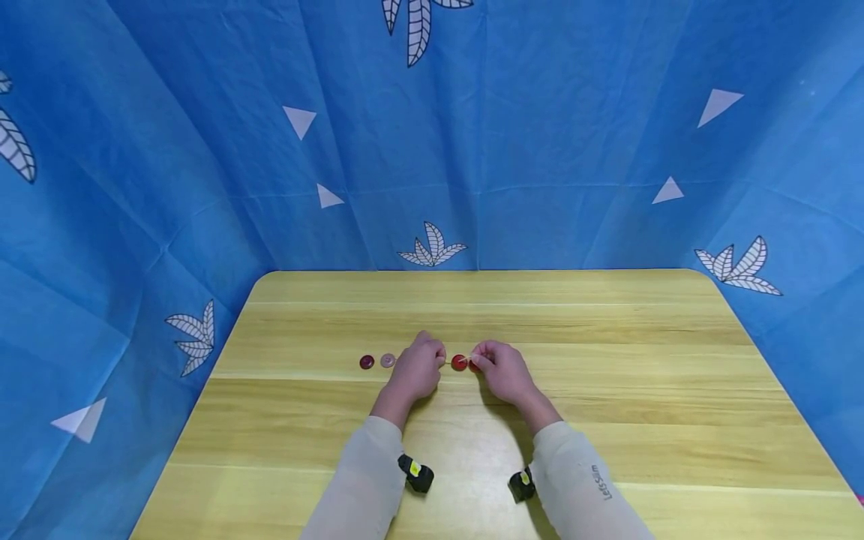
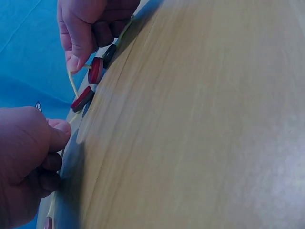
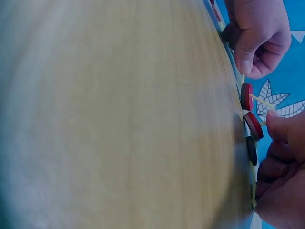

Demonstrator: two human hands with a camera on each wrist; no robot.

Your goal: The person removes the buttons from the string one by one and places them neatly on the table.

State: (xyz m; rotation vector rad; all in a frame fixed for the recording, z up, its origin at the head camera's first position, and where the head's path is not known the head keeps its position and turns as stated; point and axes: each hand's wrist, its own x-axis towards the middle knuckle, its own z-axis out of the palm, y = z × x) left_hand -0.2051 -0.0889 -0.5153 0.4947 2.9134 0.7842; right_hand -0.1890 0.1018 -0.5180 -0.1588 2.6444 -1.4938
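1. A blue curtain (image 1: 88,247) hangs at the left, runs behind and turns down the right side, printed with black-outlined white leaves and pale triangles.
2. Inside it stands a wood-grained table (image 1: 283,435), its far corners rounded, with a bright patch of reflected light between the forearms.
3. On the table, in a row, lie a dark red button (image 1: 367,361) and a pale pink button (image 1: 388,361), just left of the left hand (image 1: 417,369).
4. The left hand's thumb and finger pinch a thin cord (image 3: 262,101) close to the tabletop.
5. Between the hands sits a bright red button (image 1: 457,366), with a second red button (image 3: 256,125) just beside it, partly covered by the right hand (image 1: 505,373) in the head view.
6. The right hand pinches the cord too, thumb against finger, above the red pair.
7. The right wrist view adds a blackish button (image 3: 251,150) by the right fingers, hidden from the head camera, and the cord running on past it.
8. Both wrist views show the buttons edge-on as thick, round discs; the head view shows their round faces.
9. The cord is pale yellow and slender; the left sleeve (image 1: 364,480) and right sleeve (image 1: 587,487) are light cloth, the right one lettered.
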